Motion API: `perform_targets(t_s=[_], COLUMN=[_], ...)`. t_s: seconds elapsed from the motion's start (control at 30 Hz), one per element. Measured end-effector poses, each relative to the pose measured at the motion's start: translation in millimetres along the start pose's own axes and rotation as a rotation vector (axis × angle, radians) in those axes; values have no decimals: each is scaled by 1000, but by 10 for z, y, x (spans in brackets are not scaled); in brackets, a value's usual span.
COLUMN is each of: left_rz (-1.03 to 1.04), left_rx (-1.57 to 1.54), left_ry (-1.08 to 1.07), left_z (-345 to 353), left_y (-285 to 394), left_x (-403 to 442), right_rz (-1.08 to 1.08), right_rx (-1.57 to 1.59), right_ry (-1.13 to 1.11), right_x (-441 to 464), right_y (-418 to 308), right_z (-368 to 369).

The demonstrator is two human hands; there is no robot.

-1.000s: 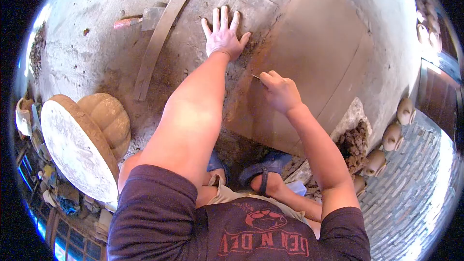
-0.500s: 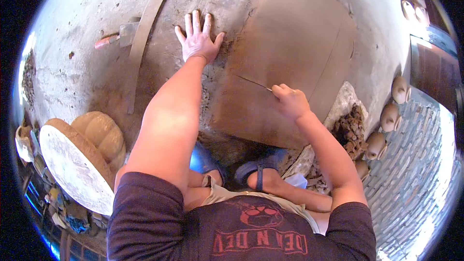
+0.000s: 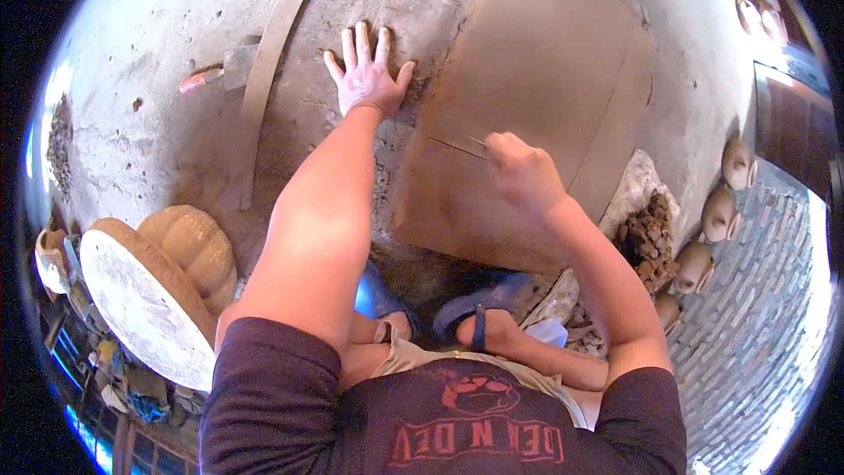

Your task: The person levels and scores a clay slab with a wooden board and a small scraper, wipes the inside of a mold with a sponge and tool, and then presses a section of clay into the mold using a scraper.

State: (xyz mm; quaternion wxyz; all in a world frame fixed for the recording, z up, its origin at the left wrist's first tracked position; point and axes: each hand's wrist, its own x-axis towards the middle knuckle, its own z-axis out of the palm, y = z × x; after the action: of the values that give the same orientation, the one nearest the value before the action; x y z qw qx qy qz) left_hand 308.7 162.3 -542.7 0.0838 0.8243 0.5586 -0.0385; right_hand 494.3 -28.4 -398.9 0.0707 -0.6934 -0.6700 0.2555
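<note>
My left hand [image 3: 369, 79] lies flat with spread fingers on the grey floor, just left of a large smooth clay slab [image 3: 527, 79]. My right hand [image 3: 520, 167] is closed around a thin pointed tool [image 3: 477, 142], whose tip points left over the lower part of the slab. A short dark cut line [image 3: 455, 148] runs across the clay beside the tool. Another long, fine line runs down the slab's right side. How much of the tool sits inside my fingers is hidden.
A long curved strip [image 3: 268, 70] and a red-handled scraper [image 3: 207, 78] lie at the left. A round white-faced disc [image 3: 145, 303] leans by a ribbed form [image 3: 189, 246]. Clay crumbs [image 3: 649, 242] and several pots [image 3: 721, 215] are at the right. My feet are below the slab.
My right hand has moved rightward across the slab with the tool, and the short cut line now shows. My left hand stays flat on the floor. The camera view has shifted.
</note>
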Motion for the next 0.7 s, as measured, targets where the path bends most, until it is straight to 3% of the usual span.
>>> perform_targets(t_s=[0.2, 0.43, 0.7], left_rz=[10, 10, 12], left_rx=[-44, -41, 4], left_ry=[21, 25, 35], left_z=[46, 24, 37], left_y=[-27, -10, 5], left_x=[7, 4, 3], right_rz=[-79, -78, 63], right_rx=[-12, -88, -227], right_ry=[-90, -204, -320], right_x=[487, 532, -435], right_y=[-132, -93, 625], right_z=[410, 387, 154])
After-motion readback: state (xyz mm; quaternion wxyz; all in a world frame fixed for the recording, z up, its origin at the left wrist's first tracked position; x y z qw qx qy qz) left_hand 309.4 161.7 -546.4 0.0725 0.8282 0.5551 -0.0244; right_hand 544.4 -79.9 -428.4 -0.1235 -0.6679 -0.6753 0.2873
